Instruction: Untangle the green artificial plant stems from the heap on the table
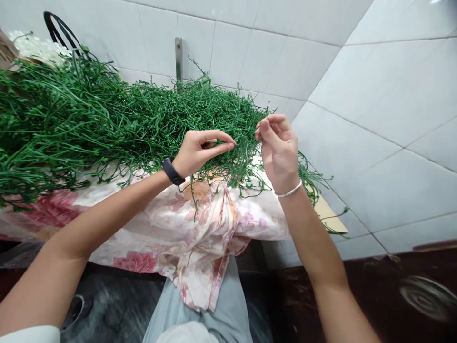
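My left hand (205,148), with a black band on its wrist, is closed in a pinch, thumb and forefinger touching at the tips over the front of the greenery. What it pinches, if anything, is too small to make out. To the right and slightly higher, my right hand (277,147) has its palm turned towards me and its fingertips pressed together around a thin dark-green stem. A silver bangle circles that wrist. Behind and below both hands lies a long heap of thin green stems (171,114) with small budlike tips. Some loose stems hang over the front.
A flowered cloth (160,214) drapes the table under the heap. White blossoms (39,47) and a black loop (64,33) are at the back left. Tiled walls (385,105) close off the back and right. A tan board corner (330,216) juts out at right.
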Demonstrator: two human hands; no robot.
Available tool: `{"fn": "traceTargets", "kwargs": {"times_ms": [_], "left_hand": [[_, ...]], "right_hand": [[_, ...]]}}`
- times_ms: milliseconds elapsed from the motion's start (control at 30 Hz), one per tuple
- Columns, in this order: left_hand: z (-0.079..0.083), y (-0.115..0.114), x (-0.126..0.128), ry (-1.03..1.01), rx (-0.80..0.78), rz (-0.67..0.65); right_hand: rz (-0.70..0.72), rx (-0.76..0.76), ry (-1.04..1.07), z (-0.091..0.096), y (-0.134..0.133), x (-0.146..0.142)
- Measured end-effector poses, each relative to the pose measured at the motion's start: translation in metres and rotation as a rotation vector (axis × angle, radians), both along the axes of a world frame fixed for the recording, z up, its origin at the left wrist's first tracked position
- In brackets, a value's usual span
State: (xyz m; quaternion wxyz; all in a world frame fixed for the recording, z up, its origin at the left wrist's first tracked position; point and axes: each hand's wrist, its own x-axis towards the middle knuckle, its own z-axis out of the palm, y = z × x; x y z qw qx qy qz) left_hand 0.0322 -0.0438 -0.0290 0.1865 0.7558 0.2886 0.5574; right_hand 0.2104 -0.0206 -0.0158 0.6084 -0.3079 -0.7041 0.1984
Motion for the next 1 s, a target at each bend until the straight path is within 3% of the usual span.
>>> {"fn": "traceTargets", "kwargs": {"times_ms": [133,300,500,633,733,833,1000], "left_hand": [[0.001,0.001,-0.001,-0.026,0.021,0.051],[-0.002,0.005,-0.002,-0.047,0.043,0.12],[-0.001,0.011,-0.003,-0.214,-0.054,0.021],[0.0,0.015,-0.005,-0.279,-0.104,-0.035],[-0.002,0.02,-0.008,-0.316,-0.121,-0.039],[-0.004,0.026,-0.011,-0.345,-0.107,-0.007],[-0.006,0.03,-0.013,-0.392,-0.106,0.02]], "right_hand": [[-0.048,0.074,0.088,0.002,0.007,0.004],[-0.107,-0.004,0.292,0.008,0.008,0.012],[-0.35,-0.151,0.021,0.011,0.004,0.013],[-0.454,-0.234,-0.296,0.005,0.003,0.008],[-0.542,-0.092,-0.462,0.001,0.002,0.005],[-0.581,0.131,-0.464,-0.001,-0.003,0.002],[-0.336,0.276,-0.426,-0.001,-0.011,-0.004]]}}
